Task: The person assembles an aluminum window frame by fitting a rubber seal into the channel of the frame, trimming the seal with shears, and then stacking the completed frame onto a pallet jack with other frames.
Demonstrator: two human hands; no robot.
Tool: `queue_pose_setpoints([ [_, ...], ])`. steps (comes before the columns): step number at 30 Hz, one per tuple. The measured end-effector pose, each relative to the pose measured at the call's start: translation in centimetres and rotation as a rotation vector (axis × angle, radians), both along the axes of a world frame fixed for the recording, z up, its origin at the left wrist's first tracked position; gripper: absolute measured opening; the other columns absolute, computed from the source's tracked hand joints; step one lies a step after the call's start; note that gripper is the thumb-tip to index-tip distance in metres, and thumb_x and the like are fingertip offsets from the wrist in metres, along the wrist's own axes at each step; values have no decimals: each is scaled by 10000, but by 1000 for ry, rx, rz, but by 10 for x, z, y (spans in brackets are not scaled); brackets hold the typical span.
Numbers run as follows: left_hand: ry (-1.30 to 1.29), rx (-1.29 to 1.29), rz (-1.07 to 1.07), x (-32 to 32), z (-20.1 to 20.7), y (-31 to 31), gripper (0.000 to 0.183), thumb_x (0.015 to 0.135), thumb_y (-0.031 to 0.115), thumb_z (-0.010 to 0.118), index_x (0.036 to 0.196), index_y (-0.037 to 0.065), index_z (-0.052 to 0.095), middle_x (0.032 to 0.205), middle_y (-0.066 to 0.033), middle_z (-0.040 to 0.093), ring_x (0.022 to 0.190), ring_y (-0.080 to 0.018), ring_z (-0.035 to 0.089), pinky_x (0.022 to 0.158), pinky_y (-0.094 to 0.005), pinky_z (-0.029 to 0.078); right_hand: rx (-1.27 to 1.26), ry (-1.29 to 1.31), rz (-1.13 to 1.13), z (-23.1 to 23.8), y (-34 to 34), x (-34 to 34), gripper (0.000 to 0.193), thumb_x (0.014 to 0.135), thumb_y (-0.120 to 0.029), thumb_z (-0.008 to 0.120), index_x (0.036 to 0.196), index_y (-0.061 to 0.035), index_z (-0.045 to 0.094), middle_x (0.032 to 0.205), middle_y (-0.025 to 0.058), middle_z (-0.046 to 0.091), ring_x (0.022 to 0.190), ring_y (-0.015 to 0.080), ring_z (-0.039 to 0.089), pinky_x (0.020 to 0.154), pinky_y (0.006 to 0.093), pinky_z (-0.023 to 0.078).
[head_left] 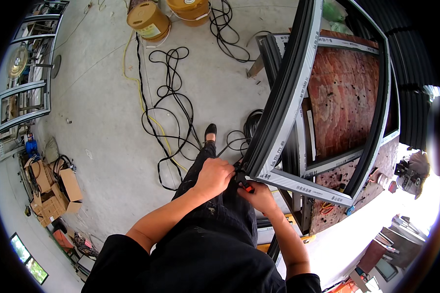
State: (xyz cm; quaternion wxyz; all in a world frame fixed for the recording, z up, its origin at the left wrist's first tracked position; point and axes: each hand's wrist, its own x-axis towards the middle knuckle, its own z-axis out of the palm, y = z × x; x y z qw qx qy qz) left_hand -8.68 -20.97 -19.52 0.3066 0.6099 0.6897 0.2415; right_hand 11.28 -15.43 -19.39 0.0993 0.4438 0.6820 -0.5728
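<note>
In front of my body, both hands meet at the near left corner of a large grey-and-black metal window frame (278, 146). My left hand (214, 175) is closed, its fingertips beside that corner; small black material shows there, but what it pinches is hidden. My right hand (260, 198), just below the corner, is closed around a small black-and-red hand tool (247, 186). The tool's dark head points up toward the left fingertips and the frame corner; its exact kind is hard to make out. Printed protective film covers the frame's pale faces.
The frame rests over a workbench with a worn reddish board (344, 97); pliers (327, 209) lie on the bench's near part. Black cables (173, 97) and a yellow hose (142, 93) loop across the floor. Yellow buckets (149, 22) stand far off, cardboard boxes (51, 195) at left.
</note>
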Motion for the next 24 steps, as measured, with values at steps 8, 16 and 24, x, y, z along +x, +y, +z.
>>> queue_pose_setpoints([
  [8, 55, 19, -50, -1, 0, 1, 72, 738, 106, 648, 687, 57, 630, 672, -49, 578, 688, -256, 574, 640, -385, 442, 38, -68, 6, 11, 2, -8, 366, 793, -353, 675, 925, -13, 646, 802, 174, 650, 785, 370, 632, 670, 416, 496],
  [16, 37, -48, -26, 6, 2, 1, 80, 765, 140, 635, 723, 72, 637, 704, -56, 606, 725, -266, 601, 633, -400, 443, 255, -226, 82, 15, -7, 3, 328, 805, -359, 654, 783, -34, 613, 752, 176, 638, 747, 376, 622, 639, 460, 488],
  [24, -558, -485, 339, 24, -9, -19, 152, 890, 100, 596, 978, -24, 588, 757, -88, 646, 717, -175, 642, 671, -301, 495, 277, -487, -700, -1, -66, 263, 174, 796, -169, 691, 783, -16, 609, 604, 21, 534, 562, 125, 460, 533, 320, 423],
])
